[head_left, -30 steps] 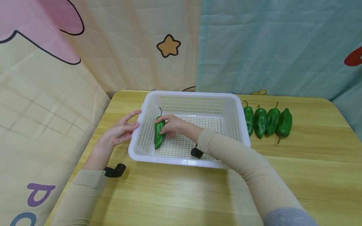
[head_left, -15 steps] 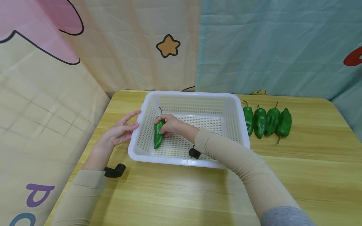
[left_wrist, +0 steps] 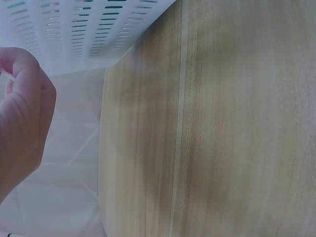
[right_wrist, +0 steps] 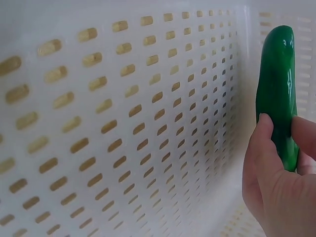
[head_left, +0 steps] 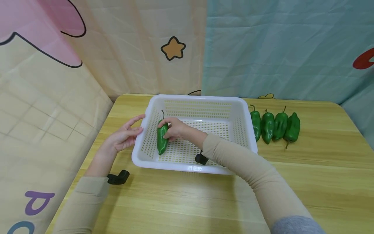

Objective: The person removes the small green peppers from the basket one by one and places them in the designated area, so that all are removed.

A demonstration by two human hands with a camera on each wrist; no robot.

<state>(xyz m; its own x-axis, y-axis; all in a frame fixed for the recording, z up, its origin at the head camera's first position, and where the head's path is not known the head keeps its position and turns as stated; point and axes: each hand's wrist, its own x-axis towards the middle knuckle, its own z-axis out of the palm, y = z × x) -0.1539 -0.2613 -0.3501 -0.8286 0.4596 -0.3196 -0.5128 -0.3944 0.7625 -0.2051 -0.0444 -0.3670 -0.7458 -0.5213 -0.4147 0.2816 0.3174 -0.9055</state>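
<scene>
Inside the white plastic basket (head_left: pixel 187 167), my right hand (head_left: pixel 175 128) pinches a long green pepper (head_left: pixel 162 139) near the left wall. The pepper's stem points toward the far side. In the right wrist view the thumb and fingers (right_wrist: pixel 261 148) hold the glossy pepper (right_wrist: pixel 279 74) from both sides, with the basket's slotted surface beside them. My left hand (head_left: pixel 125 136) touches the outside of the basket's left rim with spread, fairly straight fingers. In the left wrist view that hand (left_wrist: pixel 24 108) is partly out of frame, and its fingertips are hidden.
Several green peppers (head_left: pixel 268 128) lie in a row on the wooden table (head_left: pixel 324 162), right of the basket. Printed curtains (head_left: pixel 263 48) hang behind the table and along its left side. A black device (head_left: pixel 118 177) is worn at the left wrist.
The pepper in my right hand has shifted slightly left, closer to the basket's left wall. My left hand keeps its place at the rim.
</scene>
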